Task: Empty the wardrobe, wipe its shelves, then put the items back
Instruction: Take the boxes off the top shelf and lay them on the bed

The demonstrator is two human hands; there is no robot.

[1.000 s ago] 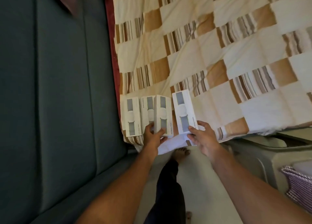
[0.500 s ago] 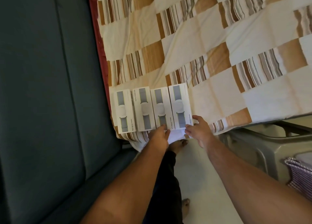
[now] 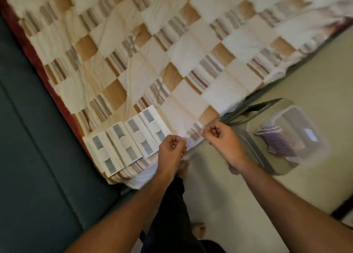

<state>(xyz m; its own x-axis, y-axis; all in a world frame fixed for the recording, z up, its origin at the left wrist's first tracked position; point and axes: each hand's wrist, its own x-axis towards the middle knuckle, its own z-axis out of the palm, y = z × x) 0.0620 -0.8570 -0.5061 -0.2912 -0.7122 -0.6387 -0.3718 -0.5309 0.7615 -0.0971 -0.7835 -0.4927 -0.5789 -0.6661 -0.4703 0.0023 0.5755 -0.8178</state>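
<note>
Boxes first: four flat white cardboard boxes with grey window panels [image 3: 126, 140] lie side by side on the cream-and-tan checked bedspread [image 3: 172, 52], at its near edge. Your left hand [image 3: 172, 149] sits just beside them, fingers curled, grip closed on nothing. Your right hand [image 3: 219, 138] likewise, fisted over the bedspread's edge.
</note>
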